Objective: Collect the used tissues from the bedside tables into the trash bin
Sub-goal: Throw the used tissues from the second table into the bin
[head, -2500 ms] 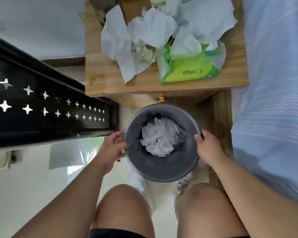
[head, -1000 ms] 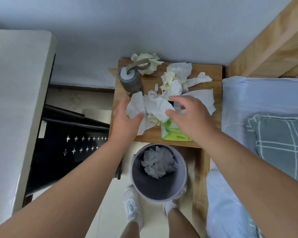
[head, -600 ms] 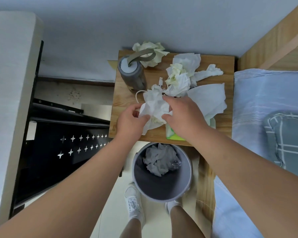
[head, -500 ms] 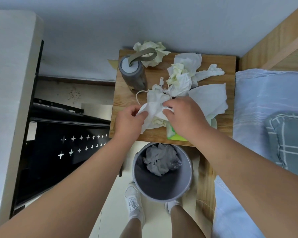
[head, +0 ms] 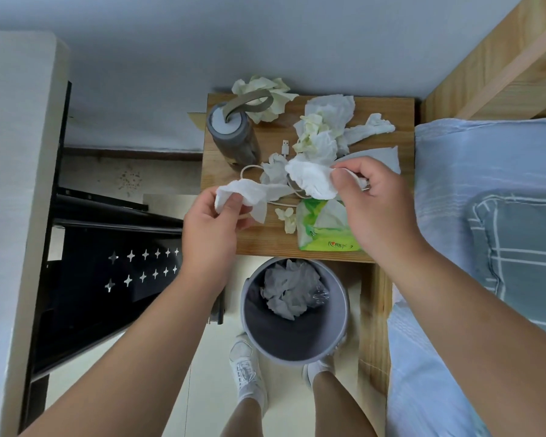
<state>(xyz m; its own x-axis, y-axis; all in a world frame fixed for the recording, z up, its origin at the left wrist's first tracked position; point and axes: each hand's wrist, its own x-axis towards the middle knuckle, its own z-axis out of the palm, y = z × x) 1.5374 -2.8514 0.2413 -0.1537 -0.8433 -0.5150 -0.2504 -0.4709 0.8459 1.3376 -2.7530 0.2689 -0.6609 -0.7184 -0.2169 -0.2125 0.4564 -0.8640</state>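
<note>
A wooden bedside table (head: 221,187) carries several crumpled used tissues (head: 323,130), white and pale yellow. My left hand (head: 213,225) pinches one white tissue (head: 243,193) just above the table's front left part. My right hand (head: 375,200) grips another white tissue (head: 311,178) above the table's middle. Below the table's front edge stands a grey round trash bin (head: 256,326) on the floor, with crumpled tissues (head: 289,293) inside it.
A grey bottle with a loop handle (head: 230,134) stands at the table's back left. A green tissue pack (head: 323,230) lies at the front, and a white USB cable (head: 284,149) runs across the top. A bed with a checked pillow (head: 517,247) is on the right, a black star-cut cabinet (head: 108,263) on the left.
Both hands left the bin's rim and rose to the table. They took hold of one clump of tissue, then pulled apart, each now holding its own piece.
</note>
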